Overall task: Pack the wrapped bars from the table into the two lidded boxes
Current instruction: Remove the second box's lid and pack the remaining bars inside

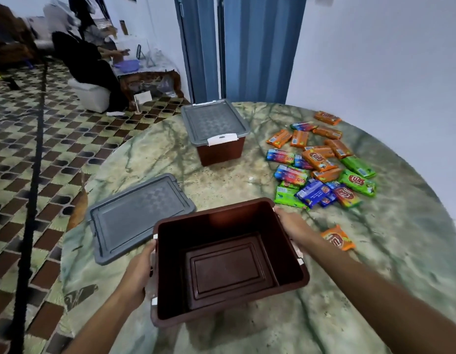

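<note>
An open, empty brown box point(229, 267) is near me on the round marble table point(170, 154). My left hand point(138, 269) grips its left side and my right hand point(293, 226) grips its right side; the fingers are hidden behind the walls. Its grey lid point(137, 213) lies flat to the left. A second brown box with its grey lid on point(216, 131) stands farther back. A pile of wrapped bars point(321, 164), orange, green and blue, lies at the right. One orange bar point(338, 237) lies alone by my right forearm.
The table's curved edge runs along the left, with patterned tiled floor point(43, 149) beyond. A white wall and blue folding door point(237, 47) stand behind the table. People sit at a small table point(145, 70) in the far left background.
</note>
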The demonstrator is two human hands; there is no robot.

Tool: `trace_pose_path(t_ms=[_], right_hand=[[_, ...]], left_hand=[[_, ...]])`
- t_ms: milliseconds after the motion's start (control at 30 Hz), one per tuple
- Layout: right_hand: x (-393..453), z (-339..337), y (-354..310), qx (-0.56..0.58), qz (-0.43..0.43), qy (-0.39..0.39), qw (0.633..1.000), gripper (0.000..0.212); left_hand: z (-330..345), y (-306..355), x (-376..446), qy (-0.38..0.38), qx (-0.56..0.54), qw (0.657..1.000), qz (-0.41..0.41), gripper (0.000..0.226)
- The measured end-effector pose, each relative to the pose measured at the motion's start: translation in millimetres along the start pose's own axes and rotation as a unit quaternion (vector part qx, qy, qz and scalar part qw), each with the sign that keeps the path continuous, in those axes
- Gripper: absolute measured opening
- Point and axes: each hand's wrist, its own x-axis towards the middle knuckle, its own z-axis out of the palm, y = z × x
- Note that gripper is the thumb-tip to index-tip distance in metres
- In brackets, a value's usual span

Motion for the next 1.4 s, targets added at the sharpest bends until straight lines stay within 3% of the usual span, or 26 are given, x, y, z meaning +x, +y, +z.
trace_pose_path(t_ms=[67,167,300,467,767,967,1267,1400], right_hand=[[-2,-11,10,0.013,0.002,0.024,1.000,0.073],[12,-31,37,0.048,0.003,0.050,0.998,0.085],[-14,-58,41,0.081,0.019,0.090,0.992,0.067],[-37,-93,57,0.099,0.047,0.141,0.984,0.057],[-59,-145,101,0.113,0.037,0.220,0.968,0.056],[-88,-158,128,0.130,0.023,0.212,0.968,0.039],[-109,-159,159,0.109,0.028,0.208,0.972,0.048],[-110,-158,159,0.093,0.015,0.218,0.971,0.050]], left_hand=[[5,2,17,-0.013,0.010,1.000,-0.004,0.064],[31,20,15,-0.039,0.047,0.998,0.003,0.048],[66,34,15,-0.085,0.072,0.994,0.014,0.036],[106,38,16,-0.129,0.114,0.985,0.033,0.044],[165,31,-8,-0.223,0.118,0.966,0.050,0.048],[181,6,-21,-0.231,0.104,0.967,0.006,0.046],[182,-22,-40,-0.217,0.106,0.970,0.010,0.042],[185,-25,-44,-0.201,0.109,0.972,0.049,0.050]])
